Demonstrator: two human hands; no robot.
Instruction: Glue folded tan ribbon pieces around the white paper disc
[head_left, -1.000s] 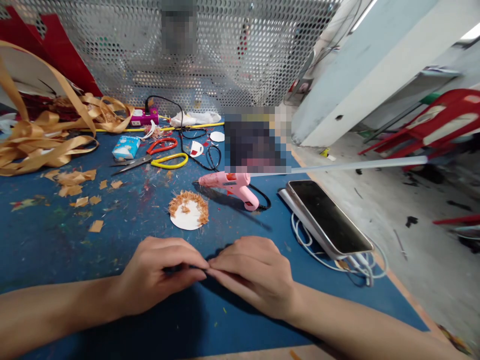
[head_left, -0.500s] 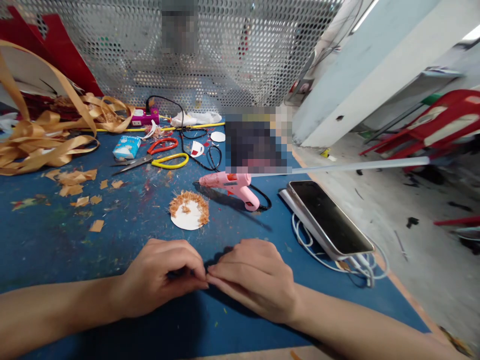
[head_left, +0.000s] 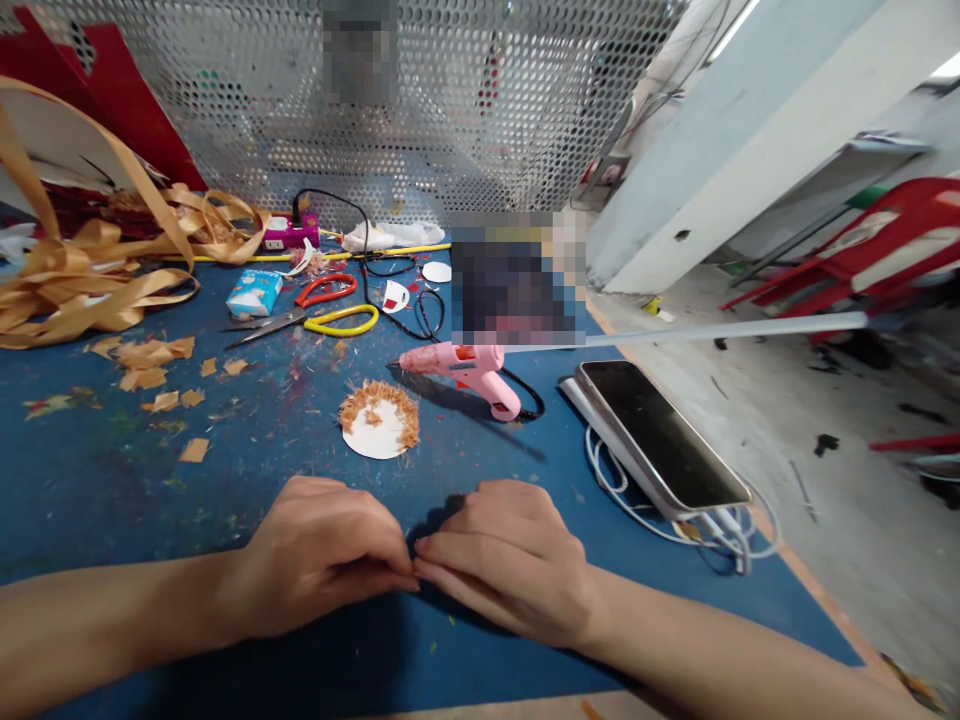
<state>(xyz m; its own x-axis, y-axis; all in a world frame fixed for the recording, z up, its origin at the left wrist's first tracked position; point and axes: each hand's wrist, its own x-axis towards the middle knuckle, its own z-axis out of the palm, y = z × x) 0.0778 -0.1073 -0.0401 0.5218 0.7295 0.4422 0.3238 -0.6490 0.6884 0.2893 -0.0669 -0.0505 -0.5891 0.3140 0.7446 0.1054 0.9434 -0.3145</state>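
Note:
My left hand (head_left: 330, 555) and my right hand (head_left: 510, 560) meet fingertip to fingertip above the near part of the blue table. Both are closed in a pinch; whatever lies between the fingertips is hidden or too small to make out. Just beyond them lies a white paper disc (head_left: 373, 437), its upper and side rim covered with frayed tan ribbon bits. Behind the disc rests a pink glue gun (head_left: 472, 370), nozzle to the left, with a long glue stick (head_left: 697, 333) jutting from its back. Cut tan ribbon squares (head_left: 150, 362) are scattered at the left.
Scissors (head_left: 341, 320) with one red and one yellow handle lie behind the disc, beside a small blue box (head_left: 254, 292). Loops of tan ribbon (head_left: 82, 285) heap at the far left. A phone (head_left: 664, 435) with white cable sits by the right edge. A perforated metal panel (head_left: 420, 130) stands behind.
My left fingers have curled down slightly, narrowing the gap between thumb and forefinger. The right hand stays almost still, and the things on the table have not moved.

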